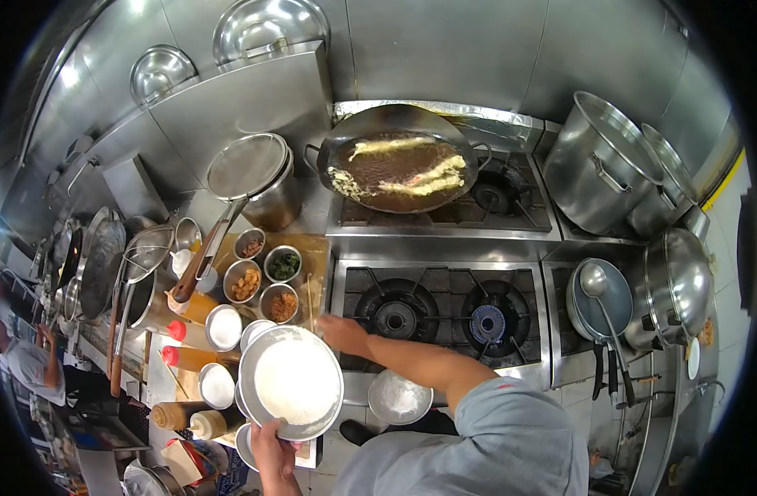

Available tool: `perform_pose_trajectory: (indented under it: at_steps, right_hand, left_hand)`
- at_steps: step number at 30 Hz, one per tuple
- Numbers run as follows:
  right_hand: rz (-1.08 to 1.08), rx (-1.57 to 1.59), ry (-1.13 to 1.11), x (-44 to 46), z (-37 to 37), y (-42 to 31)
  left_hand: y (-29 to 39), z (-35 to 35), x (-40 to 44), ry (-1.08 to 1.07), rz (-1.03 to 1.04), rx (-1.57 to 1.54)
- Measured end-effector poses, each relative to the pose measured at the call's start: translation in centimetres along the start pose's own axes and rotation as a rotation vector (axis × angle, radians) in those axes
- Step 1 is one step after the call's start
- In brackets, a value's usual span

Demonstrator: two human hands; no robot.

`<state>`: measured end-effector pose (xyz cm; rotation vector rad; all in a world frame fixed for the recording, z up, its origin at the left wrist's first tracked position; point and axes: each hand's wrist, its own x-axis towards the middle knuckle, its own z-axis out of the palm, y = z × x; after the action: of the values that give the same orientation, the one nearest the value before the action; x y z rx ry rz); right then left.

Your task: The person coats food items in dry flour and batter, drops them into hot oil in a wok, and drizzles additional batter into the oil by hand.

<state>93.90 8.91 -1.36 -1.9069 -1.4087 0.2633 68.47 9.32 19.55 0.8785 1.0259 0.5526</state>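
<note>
My left hand point(273, 453) grips the near rim of a metal bowl point(298, 380) of pale, creamy batter. Just beyond its far rim is my right hand point(343, 334), fingers drawn together; what they hold, if anything, is hidden. A thin wooden stick point(310, 299) runs down to those fingertips. Long battered pieces point(426, 176) fry in dark oil in a wok point(402, 122) on the back burner. A bowl of white powder point(401, 398) sits below the front stove, to the right of the batter bowl.
Small cups hold chopped green herbs point(283, 264) and orange pieces point(243, 282). Red-capped bottles point(184, 358) stand left of the batter bowl. A strainer point(246, 165) rests over a pot. Tall stockpots point(597, 165) and a ladle point(595, 281) are at right. Another person point(33, 361) is far left.
</note>
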Motion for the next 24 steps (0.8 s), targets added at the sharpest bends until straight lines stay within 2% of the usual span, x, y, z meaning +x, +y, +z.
perform_pose_trajectory:
  at_steps: [2,6,9,10,12,14,15,20,22,24]
  right_hand:
    - [0.022,0.117,0.079,0.2,-4.2,-0.3]
    - [0.098,0.267,0.312,1.3,-16.5,-5.8]
    - [-0.256,0.147,0.173,2.1,-22.7,-11.9]
    - [-0.271,0.084,-0.068,2.4,-23.3,-13.1]
    - [-0.231,-0.213,-0.419,3.5,-23.2,-14.3]
    - [-0.080,-0.508,-0.582,5.2,-22.4,-13.5]
    - [0.005,-0.548,-0.642,6.4,-22.7,-12.8]
    - [0.132,-0.599,-0.563,11.1,-26.3,-8.0]
    - [0.080,-0.507,-0.683,13.6,-29.8,-6.8]
    - [0.113,-0.708,-0.710,17.3,-33.0,-4.3]
  left_hand:
    - [0.1,0.7,0.4,0.002,-0.007,-0.035]
    - [-0.3,1.6,2.4,-0.106,-0.020,-0.023]
    - [0.0,3.3,4.3,-0.168,-0.040,0.020]
    - [0.0,4.0,5.0,-0.181,-0.048,0.030]
    - [0.3,6.0,6.7,-0.240,-0.063,0.036]
    - [0.8,8.3,8.8,-0.325,-0.093,0.039]
    - [1.8,10.2,9.1,-0.290,-0.105,0.084]
    - [6.3,19.3,12.3,-0.392,-0.036,0.110]
    - [8.4,22.4,13.3,-0.421,-0.027,0.140]
    - [10.3,25.5,13.1,-0.430,0.032,0.106]
